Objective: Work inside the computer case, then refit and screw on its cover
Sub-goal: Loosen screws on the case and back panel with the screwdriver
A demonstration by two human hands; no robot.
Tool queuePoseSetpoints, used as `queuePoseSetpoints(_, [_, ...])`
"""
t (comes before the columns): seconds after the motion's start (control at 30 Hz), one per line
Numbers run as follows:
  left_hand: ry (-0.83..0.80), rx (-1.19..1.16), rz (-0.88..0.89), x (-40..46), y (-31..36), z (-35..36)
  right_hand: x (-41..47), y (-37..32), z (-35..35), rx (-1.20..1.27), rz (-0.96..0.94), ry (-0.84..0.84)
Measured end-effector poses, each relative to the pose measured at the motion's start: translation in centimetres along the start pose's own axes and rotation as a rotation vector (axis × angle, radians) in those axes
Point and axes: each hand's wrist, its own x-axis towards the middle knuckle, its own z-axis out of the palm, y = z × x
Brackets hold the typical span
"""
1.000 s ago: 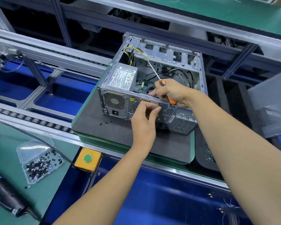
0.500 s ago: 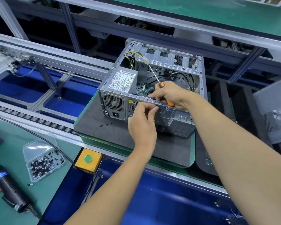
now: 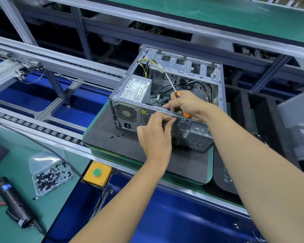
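The open grey computer case [image 3: 128,100] lies on its side on a dark foam mat [image 3: 112,142], rear panel facing me, power supply [image 3: 136,90] inside at the left. My right hand [image 3: 188,106] grips an orange-handled screwdriver [image 3: 178,95] at the case's near top edge; its shaft points away into the case. My left hand [image 3: 156,135] rests against the rear panel with its fingertips pinching something small at the top rail; what it pinches is hidden. The grey side cover [image 3: 298,123] leans at the far right.
A few loose screws [image 3: 117,136] lie on the mat by the case. An open clear box of screws [image 3: 51,176], an electric screwdriver [image 3: 12,197] and a yellow button box [image 3: 97,173] sit at the lower left. Conveyor rails [image 3: 42,67] run behind.
The view has drifted slightly, so the case appears lower and further right. Both hands stay at the case's top rear edge; the left fingertips have shifted a little along the rail.
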Motion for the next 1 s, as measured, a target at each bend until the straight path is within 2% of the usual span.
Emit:
queuePoseSetpoints(0.13, [-0.015, 0.03, 0.03, 0.4, -0.1, -0.4, -0.2, 0.0, 0.1, 0.1, 0.008, 0.008])
queuePoseSetpoints(0.4, [0.0, 0.233, 0.045, 1.6, -0.7, -0.7, -0.2, 0.1, 0.3, 0.13, -0.004, 0.007])
queuePoseSetpoints(0.63, [-0.054, 0.254, 0.07, 3.1, -0.7, -1.3, 0.1, 0.3, 0.2, 0.125, -0.038, 0.002])
queuePoseSetpoints(0.7, [-0.122, 0.245, 0.158, 3.8, -0.9, -1.5, 0.1, 0.4, 0.0, 0.082, -0.041, -0.008])
queuePoseSetpoints(0.8, [-0.33, 0.242, 0.271, 5.6, -1.3, -2.1, 0.1, 0.5, -0.1, 0.027, -0.032, -0.01])
queuePoseSetpoints(1.0, [-0.604, 0.433, 0.441, 9.2, -0.8, -2.3, 0.4, 0.6, -0.2, -0.009, -0.028, 0.033])
